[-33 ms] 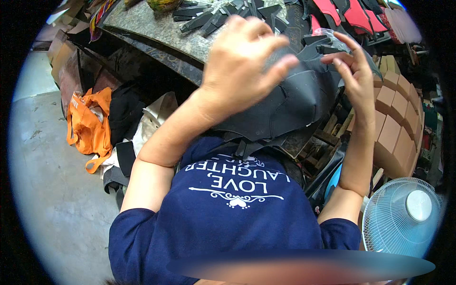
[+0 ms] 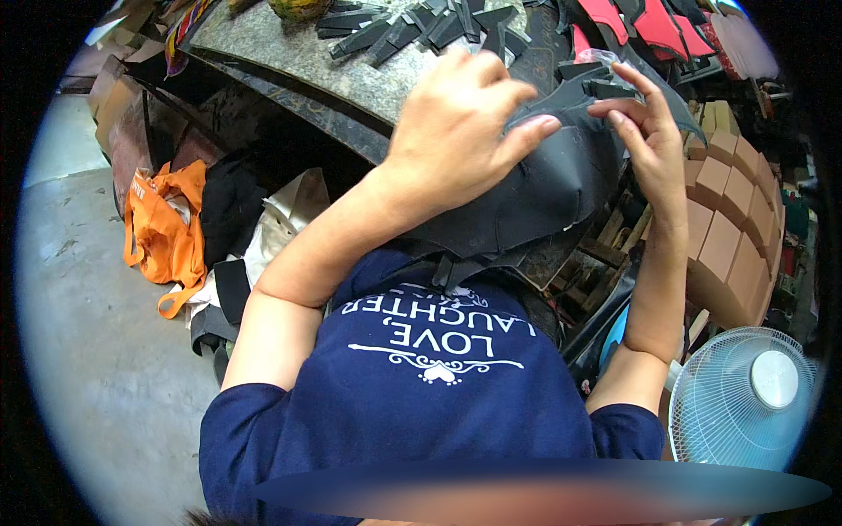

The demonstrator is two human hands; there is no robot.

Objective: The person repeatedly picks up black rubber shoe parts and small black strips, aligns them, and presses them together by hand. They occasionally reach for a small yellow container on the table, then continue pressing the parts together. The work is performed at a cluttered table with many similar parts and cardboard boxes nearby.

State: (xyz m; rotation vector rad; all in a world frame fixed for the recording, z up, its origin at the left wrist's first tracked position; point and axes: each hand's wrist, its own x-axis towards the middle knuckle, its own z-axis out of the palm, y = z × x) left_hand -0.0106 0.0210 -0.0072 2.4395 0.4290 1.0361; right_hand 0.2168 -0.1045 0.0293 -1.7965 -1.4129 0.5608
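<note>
Head view: middle of the frame, straight to the black sheet (image 2: 526,202), creased and bulging, broad toward the navy shirt (image 2: 438,412). Long axis on a slant, from just below centre up to the upper right; narrowing that way, with a pointed dark tip (image 2: 684,107) beyond the right hand (image 2: 655,145), the join to the sheet hidden. Above the sheet's left part, the left hand (image 2: 465,131), loosely opened, thumb well apart from the fingers, released. Over at right, the right hand, half curled, thumb and fingertips close together; impossible to tell about anything thin between them. Just beside those fingertips, a small black piece (image 2: 608,89) and clear plastic (image 2: 596,57). Up top, black strips (image 2: 386,44) on a speckled stone slab (image 2: 263,39); upper right, pink pieces (image 2: 658,31).
</note>
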